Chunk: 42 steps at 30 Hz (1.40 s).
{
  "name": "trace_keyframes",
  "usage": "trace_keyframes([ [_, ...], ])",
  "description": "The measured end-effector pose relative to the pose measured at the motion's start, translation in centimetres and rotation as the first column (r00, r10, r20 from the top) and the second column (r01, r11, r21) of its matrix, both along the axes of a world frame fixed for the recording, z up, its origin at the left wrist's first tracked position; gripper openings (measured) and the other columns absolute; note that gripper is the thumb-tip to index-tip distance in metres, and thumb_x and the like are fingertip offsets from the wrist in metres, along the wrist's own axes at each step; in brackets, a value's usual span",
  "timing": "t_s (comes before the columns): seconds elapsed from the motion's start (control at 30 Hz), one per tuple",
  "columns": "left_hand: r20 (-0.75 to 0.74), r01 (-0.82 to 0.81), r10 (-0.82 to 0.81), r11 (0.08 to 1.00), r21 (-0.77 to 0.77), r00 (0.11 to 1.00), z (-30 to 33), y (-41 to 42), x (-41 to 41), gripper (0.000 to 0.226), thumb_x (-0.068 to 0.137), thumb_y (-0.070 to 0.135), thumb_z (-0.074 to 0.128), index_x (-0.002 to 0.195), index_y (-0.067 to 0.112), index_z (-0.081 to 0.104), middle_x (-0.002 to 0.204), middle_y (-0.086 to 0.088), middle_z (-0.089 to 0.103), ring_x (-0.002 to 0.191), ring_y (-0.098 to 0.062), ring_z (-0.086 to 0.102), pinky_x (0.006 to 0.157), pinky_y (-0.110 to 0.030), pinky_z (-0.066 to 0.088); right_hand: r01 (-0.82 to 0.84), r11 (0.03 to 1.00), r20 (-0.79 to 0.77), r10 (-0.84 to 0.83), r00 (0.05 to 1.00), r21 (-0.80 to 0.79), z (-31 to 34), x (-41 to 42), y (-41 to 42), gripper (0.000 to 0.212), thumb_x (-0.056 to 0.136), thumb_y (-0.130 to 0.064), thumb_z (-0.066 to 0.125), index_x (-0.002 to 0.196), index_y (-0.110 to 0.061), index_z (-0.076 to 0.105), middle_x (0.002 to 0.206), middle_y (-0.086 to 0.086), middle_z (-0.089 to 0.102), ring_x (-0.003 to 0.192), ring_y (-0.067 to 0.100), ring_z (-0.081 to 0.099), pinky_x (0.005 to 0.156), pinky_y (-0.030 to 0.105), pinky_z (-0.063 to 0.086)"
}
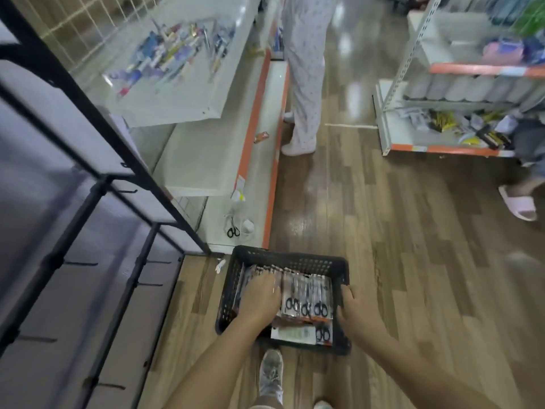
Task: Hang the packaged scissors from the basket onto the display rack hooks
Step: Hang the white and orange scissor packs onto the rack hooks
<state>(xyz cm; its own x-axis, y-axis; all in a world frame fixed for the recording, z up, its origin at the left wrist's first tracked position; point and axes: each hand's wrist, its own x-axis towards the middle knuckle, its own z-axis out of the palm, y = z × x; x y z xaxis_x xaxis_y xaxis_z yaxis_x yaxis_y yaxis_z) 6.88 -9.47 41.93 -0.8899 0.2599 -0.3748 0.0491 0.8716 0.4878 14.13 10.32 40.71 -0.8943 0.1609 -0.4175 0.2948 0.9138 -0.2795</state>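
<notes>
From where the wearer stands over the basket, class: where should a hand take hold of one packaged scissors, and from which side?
Pinch the top edge of a packaged scissors from above. The packs stand on edge, packed tightly in a row inside the black basket, so only their upper edges are free. The left hand is already in among them; the right hand holds the rim.

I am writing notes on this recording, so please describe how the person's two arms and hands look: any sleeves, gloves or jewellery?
Both forearms are bare as far as the frame shows; no sleeves are visible. The left hand and right hand wear no gloves. I see no watch, bracelet or ring, though the picture is somewhat blurred, so small items could be missed.
</notes>
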Motion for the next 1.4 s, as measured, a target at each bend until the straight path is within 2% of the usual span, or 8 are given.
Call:
trace_keyframes([
  [0.3,0.253,0.074,-0.048,0.993,-0.092,0.966,-13.9,-2.1,-0.9,0.019,0.095,0.023,0.045,0.077,0.019,0.041,0.08,0.002,0.047,0.07,-0.015,0.049,0.058,-0.03,0.037,0.164,0.986,0.235,-0.154,0.96,-0.023,-12.1,2.4,-2.1,0.048,0.095,-0.029,0.043,0.14,-0.015,0.036,0.14,0.0,0.042,0.122,0.016,0.045,0.097,0.024,0.039],
  [0.5,0.431,0.148,-0.07,0.978,-0.15,0.9,-26.9,-3.0,2.2,0.044,0.084,0.038,0.032,0.103,0.01,0.061,0.103,-0.005,0.062,0.1,-0.025,0.059,0.083,-0.035,0.046,0.351,0.936,0.36,-0.318,0.877,-0.028,-25.3,3.2,-0.7,0.052,0.095,-0.022,0.042,0.144,-0.009,0.031,0.145,0.006,0.037,0.129,0.021,0.041,0.102,0.03,0.04],
  [0.57,0.469,0.202,-0.093,0.961,-0.189,0.879,-30.9,-2.5,2.5,0.034,0.09,0.029,0.041,0.111,0.009,0.058,0.111,-0.006,0.059,0.106,-0.024,0.055,0.086,-0.032,0.043,0.366,0.931,0.337,-0.34,0.878,-0.015,-29.5,2.8,0.1,0.049,0.095,-0.021,0.043,0.142,-0.008,0.035,0.143,0.008,0.041,0.127,0.022,0.043,0.101,0.031,0.04],
  [0.77,0.348,0.271,-0.214,0.954,-0.125,0.913,-42.0,1.9,-0.3,0.013,0.094,0.021,0.046,0.099,0.011,0.053,0.095,-0.003,0.051,0.095,-0.022,0.052,0.072,-0.031,0.038,0.253,0.965,0.259,-0.227,0.939,-0.071,-40.5,-0.8,1.8,0.044,0.098,-0.02,0.039,0.14,-0.008,0.035,0.14,0.008,0.039,0.126,0.022,0.041,0.1,0.029,0.035],
  [0.87,0.305,0.283,-0.251,0.957,-0.064,0.919,-46.3,4.6,-2.0,0.023,0.096,0.021,0.045,0.113,0.007,0.052,0.104,-0.004,0.05,0.101,-0.02,0.048,0.076,-0.029,0.037,0.258,0.963,0.241,-0.231,0.942,-0.085,-45.3,-2.4,2.3,0.042,0.098,-0.018,0.041,0.138,-0.005,0.036,0.138,0.01,0.04,0.124,0.025,0.041,0.099,0.032,0.035],
  [1.07,0.37,0.055,-0.038,0.998,-0.036,0.928,-54.3,11.6,-2.9,0.013,0.095,0.02,0.047,0.093,0.007,0.047,0.1,-0.008,0.048,0.087,-0.021,0.047,0.069,-0.028,0.033,0.441,0.891,0.251,-0.406,0.879,-0.102,-53.9,-5.8,3.3,0.052,0.099,-0.029,0.043,0.143,-0.008,0.026,0.145,0.01,0.032,0.13,0.023,0.034,0.102,0.034,0.033],
  [1.27,0.283,-0.022,0.081,0.978,-0.206,0.956,-59.2,15.9,-3.8,0.039,0.094,0.019,0.049,0.126,-0.002,0.042,0.134,-0.016,0.037,0.122,-0.029,0.038,0.095,-0.033,0.037,0.535,0.845,0.289,-0.509,0.811,-0.011,-61.2,-9.3,5.6,0.072,0.093,-0.045,0.05,0.143,0.0,0.023,0.145,0.022,0.029,0.132,0.034,0.031,0.103,0.041,0.032],
  [1.4,0.252,-0.004,0.097,0.939,-0.345,0.963,-60.4,17.4,-5.6,0.061,0.094,0.033,0.05,0.137,-0.004,0.027,0.141,-0.023,0.025,0.124,-0.035,0.039,0.094,-0.037,0.04,0.533,0.844,0.327,-0.522,0.787,0.064,-63.6,-10.3,5.5,0.087,0.09,-0.055,0.048,0.146,0.001,0.012,0.151,0.021,0.018,0.136,0.035,0.02,0.106,0.042,0.025],
])
